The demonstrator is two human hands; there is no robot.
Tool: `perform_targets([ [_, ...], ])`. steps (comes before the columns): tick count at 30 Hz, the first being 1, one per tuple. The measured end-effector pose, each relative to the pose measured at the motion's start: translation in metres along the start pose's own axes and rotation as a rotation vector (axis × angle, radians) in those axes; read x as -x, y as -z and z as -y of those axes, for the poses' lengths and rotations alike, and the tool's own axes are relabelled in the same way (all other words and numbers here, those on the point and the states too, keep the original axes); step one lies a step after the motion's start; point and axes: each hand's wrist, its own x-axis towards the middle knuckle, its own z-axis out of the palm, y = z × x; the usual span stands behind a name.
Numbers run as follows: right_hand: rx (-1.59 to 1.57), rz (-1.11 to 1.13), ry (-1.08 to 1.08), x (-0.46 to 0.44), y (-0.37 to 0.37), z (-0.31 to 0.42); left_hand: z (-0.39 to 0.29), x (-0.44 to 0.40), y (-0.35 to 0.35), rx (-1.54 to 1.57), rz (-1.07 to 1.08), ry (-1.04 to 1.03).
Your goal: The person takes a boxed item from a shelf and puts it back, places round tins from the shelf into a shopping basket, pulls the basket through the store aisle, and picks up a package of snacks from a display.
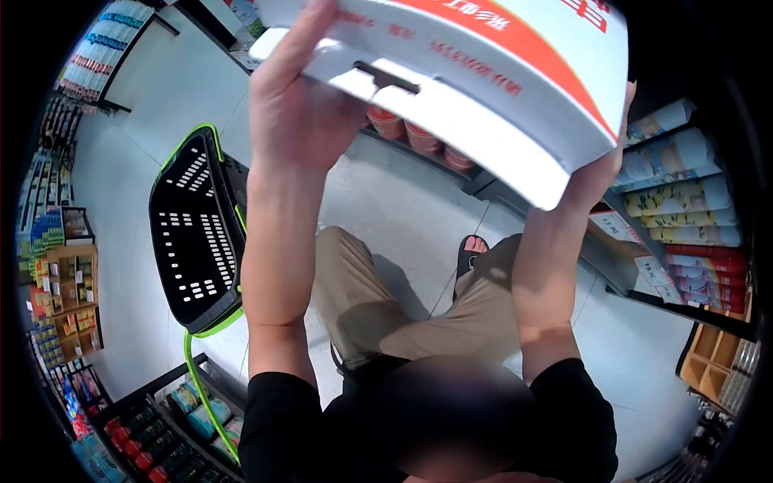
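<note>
1. At the left, a black shopping basket (183, 262) with a green rim stands on the floor (121, 161), well apart from the hands.
2. The left hand (302, 113) holds the left end of a white box (515, 80), thumb along its outer side; the other fingers are mostly hidden.
3. The box is held tilted above the floor, its orange-red band turned up and its slotted hanging flap (467, 121) towards the body. The step in hand seems to be holding it up with both hands.
4. The right hand (592, 177) holds the lower right corner; I cannot tell how its hidden fingers are spread.
5. Farther right, wrapped goods (684, 181) lie on a shelf (684, 312) with price labels (616, 227) along its front edge. Any move from here would call for a firm grip at both ends and clearance from that edge.
</note>
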Motion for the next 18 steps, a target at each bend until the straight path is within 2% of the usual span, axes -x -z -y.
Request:
perform_targets([
  [2, 0.015, -0.199, 0.033, 0.006, -0.001, -0.006, 0.020, -0.016, -0.025, -0.109, -0.338, -0.125],
  [3, 0.033, -0.298, 0.068, 0.008, 0.006, -0.011, 0.025, -0.025, -0.015, -0.171, -0.184, -0.104],
  [4, 0.177, -0.585, 0.094, 0.001, -0.010, -0.017, 0.027, -0.036, -0.009, -0.232, -0.029, -0.086],
  [6, 0.227, -0.565, 0.026, 0.008, 0.004, -0.028, 0.034, -0.044, -0.011, -0.092, -0.008, -0.020],
  [8, 0.339, -0.411, -0.010, 0.015, 0.012, -0.042, 0.042, -0.057, -0.006, -0.117, -0.091, -0.009],
  [10, 0.563, -0.396, -0.189, 0.020, 0.012, -0.051, 0.048, -0.067, -0.004, -0.150, -0.059, -0.062],
  [12, 0.606, -0.359, -0.235, 0.024, 0.007, -0.060, 0.050, -0.077, -0.003, -0.165, -0.071, -0.046],
  [13, 0.724, -0.248, -0.359, 0.025, 0.006, -0.064, 0.049, -0.081, -0.002, -0.163, -0.075, -0.047],
  [15, 1.025, 0.039, -0.585, 0.028, 0.012, -0.069, 0.047, -0.088, 0.000, -0.488, -0.271, -0.002],
  [16, 1.024, 0.044, -0.589, 0.032, 0.015, -0.072, 0.047, -0.092, 0.002, -0.487, -0.275, -0.005],
  [18, 1.729, 0.640, -0.580, 0.040, 0.016, -0.079, 0.050, -0.097, 0.003, -0.569, -0.297, 0.036],
])
